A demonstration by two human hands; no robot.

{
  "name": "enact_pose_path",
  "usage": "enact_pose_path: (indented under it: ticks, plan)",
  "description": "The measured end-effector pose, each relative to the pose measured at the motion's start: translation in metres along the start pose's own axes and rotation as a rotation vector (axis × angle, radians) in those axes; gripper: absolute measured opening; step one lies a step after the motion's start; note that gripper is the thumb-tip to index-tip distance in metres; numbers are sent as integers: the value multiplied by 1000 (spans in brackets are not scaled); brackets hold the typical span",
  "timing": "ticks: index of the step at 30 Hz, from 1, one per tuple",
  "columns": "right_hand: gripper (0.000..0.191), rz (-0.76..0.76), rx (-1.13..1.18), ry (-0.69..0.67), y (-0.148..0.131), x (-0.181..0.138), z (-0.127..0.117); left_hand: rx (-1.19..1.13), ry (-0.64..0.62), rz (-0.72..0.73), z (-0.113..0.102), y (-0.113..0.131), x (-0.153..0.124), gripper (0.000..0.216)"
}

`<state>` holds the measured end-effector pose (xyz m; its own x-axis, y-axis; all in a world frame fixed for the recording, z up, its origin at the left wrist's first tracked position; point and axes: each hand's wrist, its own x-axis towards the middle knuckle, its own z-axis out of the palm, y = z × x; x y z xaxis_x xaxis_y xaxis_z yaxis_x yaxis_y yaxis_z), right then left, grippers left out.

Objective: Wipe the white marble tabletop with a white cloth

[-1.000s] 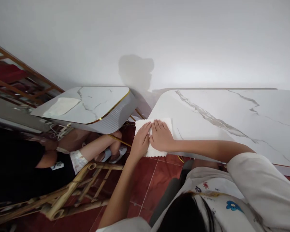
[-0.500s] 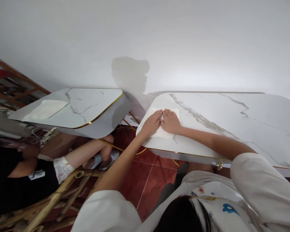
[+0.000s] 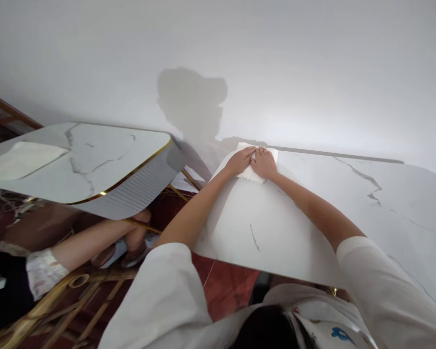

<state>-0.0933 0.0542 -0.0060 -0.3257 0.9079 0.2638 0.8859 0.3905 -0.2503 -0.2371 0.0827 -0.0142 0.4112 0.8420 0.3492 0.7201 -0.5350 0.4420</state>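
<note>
Both my hands lie flat on a folded white cloth (image 3: 252, 175) near the far left edge of a white marble-patterned tabletop (image 3: 240, 213). My left hand (image 3: 241, 161) covers the cloth's left part, fingers stretched out to the right. Beside it, my right hand (image 3: 264, 164) presses on the right part, its fingers pointing away from me. The fingertips of the two hands meet or nearly meet. Parts of the cloth stick out behind and in front of the hands; the middle is hidden under them.
At left stands a second marble-patterned table (image 3: 105, 169) with gold trim and a white cloth (image 3: 25, 157) on it. Another person's leg (image 3: 90, 240) is below it, by a bamboo chair (image 3: 80, 281). A white wall (image 3: 294, 72) rises behind both tables.
My hands and the cloth have moved forward across the tabletop, toward the wall. My body leans closer over the table, and the view has shifted with it.
</note>
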Motion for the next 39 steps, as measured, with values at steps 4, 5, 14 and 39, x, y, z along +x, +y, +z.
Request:
enact_pose_path:
  ticks: [4,5,14,39]
  plan:
    - [56,23,-13,23,8,29,4,-15,4,9,1,-14,28,51]
    - [56,30,-14,30,8,33,5,-16,1,7,1,-16,32,51]
    - [57,67,-3,14,-6,12,1,24,-65,14,1,-18,19,56]
    - [62,-173,114,-147,-119,-205,-41,212,-34,-129,-40,106,-238,54]
